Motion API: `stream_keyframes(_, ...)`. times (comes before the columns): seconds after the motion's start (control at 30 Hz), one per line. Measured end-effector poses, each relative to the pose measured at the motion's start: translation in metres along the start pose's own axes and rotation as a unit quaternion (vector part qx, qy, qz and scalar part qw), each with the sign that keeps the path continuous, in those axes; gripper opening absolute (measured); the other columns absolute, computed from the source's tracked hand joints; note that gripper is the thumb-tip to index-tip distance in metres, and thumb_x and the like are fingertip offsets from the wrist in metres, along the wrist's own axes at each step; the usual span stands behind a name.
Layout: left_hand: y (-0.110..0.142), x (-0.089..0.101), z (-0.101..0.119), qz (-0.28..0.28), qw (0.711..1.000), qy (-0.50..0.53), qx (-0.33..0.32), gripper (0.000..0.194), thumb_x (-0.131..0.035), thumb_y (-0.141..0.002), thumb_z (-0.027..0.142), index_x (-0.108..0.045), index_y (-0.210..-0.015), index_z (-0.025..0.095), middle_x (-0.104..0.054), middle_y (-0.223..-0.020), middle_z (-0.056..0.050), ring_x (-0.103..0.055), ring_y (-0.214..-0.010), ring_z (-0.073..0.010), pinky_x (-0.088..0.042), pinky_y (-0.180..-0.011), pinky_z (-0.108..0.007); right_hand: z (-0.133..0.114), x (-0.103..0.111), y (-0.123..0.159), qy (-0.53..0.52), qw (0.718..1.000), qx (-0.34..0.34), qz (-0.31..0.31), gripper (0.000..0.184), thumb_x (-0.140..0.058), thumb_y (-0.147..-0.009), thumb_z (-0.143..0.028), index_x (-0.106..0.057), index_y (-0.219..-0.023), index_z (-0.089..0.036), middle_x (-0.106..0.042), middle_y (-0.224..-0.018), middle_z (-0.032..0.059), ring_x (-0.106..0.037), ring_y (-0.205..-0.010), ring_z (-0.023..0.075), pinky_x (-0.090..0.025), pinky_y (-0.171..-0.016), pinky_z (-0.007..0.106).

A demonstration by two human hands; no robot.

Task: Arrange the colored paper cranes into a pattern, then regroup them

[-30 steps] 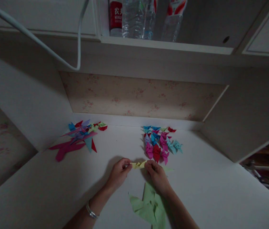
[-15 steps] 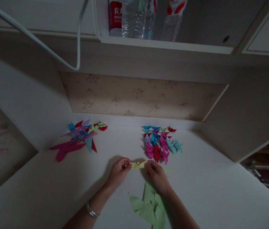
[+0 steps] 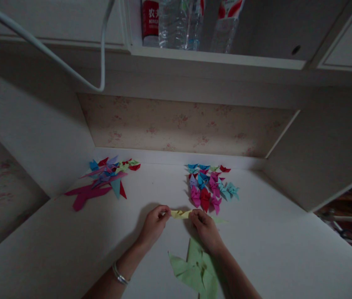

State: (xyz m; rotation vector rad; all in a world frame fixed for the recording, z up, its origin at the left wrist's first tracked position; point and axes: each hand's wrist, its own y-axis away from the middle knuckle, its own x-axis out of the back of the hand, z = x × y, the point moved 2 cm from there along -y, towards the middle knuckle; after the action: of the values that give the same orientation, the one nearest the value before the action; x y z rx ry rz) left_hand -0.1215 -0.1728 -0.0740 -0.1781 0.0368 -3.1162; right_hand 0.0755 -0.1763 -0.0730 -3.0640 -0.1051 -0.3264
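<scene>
A small yellow folded paper piece is stretched between my two hands just above the white desk. My left hand, below which a silver bracelet circles the wrist, pinches its left end. At the right end, my right hand has its fingers closed on the paper. Under and in front of my right forearm lies a larger light green folded paper, partly covered by the arm. Another pale green paper tip shows just beyond the right hand.
Small colourful origami figures stand in rows behind my right hand. At the back left is a heap of folded papers, with a magenta piece in front. Overhead are a shelf with plastic bottles and a white bent tube.
Almost nothing differs. Both hands keep hold of the yellow paper, with only a very slight shift of the left hand.
</scene>
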Motion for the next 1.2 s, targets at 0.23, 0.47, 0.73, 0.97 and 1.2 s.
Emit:
stream_keyframes(0.23, -0.003, 0.002, -0.004, 0.032, 0.999, 0.016, -0.019, 0.032, -0.064, -0.075, 0.035, -0.057, -0.102, 0.019, -0.067, -0.081, 0.000, -0.045, -0.044, -0.0064, -0.030, -0.042, -0.019, -0.002, 0.000, 0.001, 0.018, 1.000, -0.002, -0.014, 0.037, -0.050, -0.086, -0.052, -0.054, -0.073, -0.018, -0.043, -0.058, -0.0052, -0.037, -0.054, 0.0103, -0.027, -0.051, 0.024)
stream_keyframes(0.47, 0.000, 0.004, 0.003, 0.036, 0.999, 0.000, -0.021, 0.030, -0.066, -0.074, 0.037, -0.063, -0.096, 0.017, -0.070, -0.083, -0.003, -0.059, -0.064, -0.0129, -0.041, -0.055, -0.021, -0.002, -0.001, 0.000, 0.020, 1.000, 0.000, -0.006, 0.038, -0.051, -0.085, -0.053, -0.054, -0.071, -0.018, -0.044, -0.058, -0.0048, -0.039, -0.055, 0.0109, -0.028, -0.051, 0.023)
stream_keyframes(0.73, -0.007, 0.009, 0.023, 0.071, 0.995, 0.019, 0.065, 0.044, -0.067, -0.071, 0.046, -0.068, -0.103, 0.014, -0.065, -0.069, 0.000, -0.043, -0.044, -0.0057, -0.031, -0.042, -0.018, -0.002, -0.001, 0.001, 0.010, 1.000, 0.014, 0.021, 0.037, -0.049, -0.087, -0.052, -0.063, -0.087, -0.018, -0.049, -0.061, -0.0023, -0.045, -0.058, 0.0131, -0.033, -0.054, 0.024)
stream_keyframes(0.97, -0.074, -0.040, 0.092, -0.038, 0.993, -0.095, -0.051, 0.035, -0.060, -0.079, 0.039, -0.071, -0.101, 0.013, -0.062, -0.058, 0.001, -0.048, -0.043, -0.0085, -0.033, -0.038, -0.017, 0.002, -0.002, -0.002, 0.042, 0.999, 0.025, 0.014, 0.034, -0.048, -0.088, -0.046, -0.066, -0.086, -0.018, -0.057, -0.064, -0.0007, -0.047, -0.058, 0.0130, -0.034, -0.054, 0.023)
stream_keyframes(1.2, -0.170, -0.144, 0.125, -0.098, 0.954, -0.250, -0.134, 0.023, -0.059, -0.079, 0.021, -0.075, -0.095, 0.017, -0.075, -0.087, -0.004, -0.066, -0.068, -0.0129, -0.049, -0.062, -0.019, 0.002, 0.002, -0.006, 0.039, 0.999, 0.029, 0.009, 0.029, -0.046, -0.088, -0.039, -0.067, -0.085, -0.019, -0.058, -0.063, -0.0007, -0.046, -0.055, 0.0122, -0.032, -0.051, 0.022)
